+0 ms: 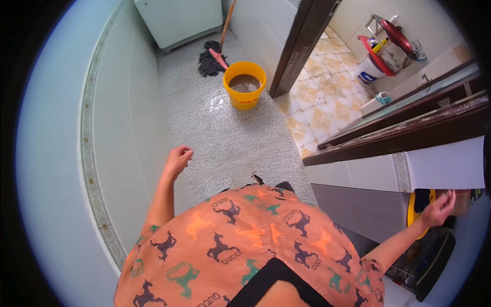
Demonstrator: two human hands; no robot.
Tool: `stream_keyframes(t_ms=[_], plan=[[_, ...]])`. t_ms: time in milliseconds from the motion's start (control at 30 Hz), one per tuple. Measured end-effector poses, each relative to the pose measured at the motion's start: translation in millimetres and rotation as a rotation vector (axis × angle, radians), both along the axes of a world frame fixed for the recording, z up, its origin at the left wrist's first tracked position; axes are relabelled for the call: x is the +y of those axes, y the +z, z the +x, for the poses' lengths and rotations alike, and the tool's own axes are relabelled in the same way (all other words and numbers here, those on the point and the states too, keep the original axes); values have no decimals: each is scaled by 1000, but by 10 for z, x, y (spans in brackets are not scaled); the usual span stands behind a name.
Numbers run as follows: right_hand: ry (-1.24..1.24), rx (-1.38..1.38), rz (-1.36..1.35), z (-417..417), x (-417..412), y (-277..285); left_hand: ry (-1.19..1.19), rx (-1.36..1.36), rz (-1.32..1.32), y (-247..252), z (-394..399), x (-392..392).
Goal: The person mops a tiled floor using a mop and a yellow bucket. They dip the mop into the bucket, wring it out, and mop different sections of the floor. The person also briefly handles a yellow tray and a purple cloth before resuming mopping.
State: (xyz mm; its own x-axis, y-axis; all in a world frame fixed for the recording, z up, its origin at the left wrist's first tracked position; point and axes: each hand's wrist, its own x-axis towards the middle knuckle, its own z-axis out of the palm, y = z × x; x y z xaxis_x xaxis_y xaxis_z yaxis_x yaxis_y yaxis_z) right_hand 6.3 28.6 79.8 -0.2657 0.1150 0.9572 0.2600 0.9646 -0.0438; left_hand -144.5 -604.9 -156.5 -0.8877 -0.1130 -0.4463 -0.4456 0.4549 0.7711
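My left hand (179, 160) hangs over the grey speckled floor (222, 149) near the tiled wall, fingers loosely curled; whether it holds anything small cannot be told. My right hand (438, 211) is raised at the far right, in front of a yellow-and-black item (416, 207), with its fingers partly bent; contact cannot be told. Ahead, a yellow plastic bucket (245, 100) holds murky brown water (244, 83). Just behind it, a mop with dark strands (209, 63) lies on the floor, its pink head piece (218, 59) close to the bucket rim and its wooden handle (228, 23) rising.
A pale green appliance or cabinet (184, 19) stands at the far end. Right of the bucket, a dark door frame (303, 46) borders a room with patterned floor tiles (322, 88), a white bucket (368, 71) and a red basin (397, 36). A dark rack (433, 264) stands at lower right.
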Motion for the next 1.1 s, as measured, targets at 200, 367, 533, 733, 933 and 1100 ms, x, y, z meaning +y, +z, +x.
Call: stream_keyframes(t_ms=[200, 367, 533, 733, 933, 1100], plan=[[563, -236, 39, -1520, -1345, -271, -261, 182, 38, 114, -565, 316], [635, -335, -193, -2627, -1667, -471, -372, 196, 53, -138, -1067, 303], [723, -406, -466, -4186, -1976, -792, -132, -15, 23, -479, -1500, -340], [947, -504, -567, -6241, -2802, -718, 352, -145, 153, -243, -2187, -905], [1042, -700, -937, -7784, -3267, -771, 409, -116, 248, -223, -3154, -1006], [799, -942, -633, -8538, -3258, -1882, 301, -196, 282, -492, -4054, -1172]])
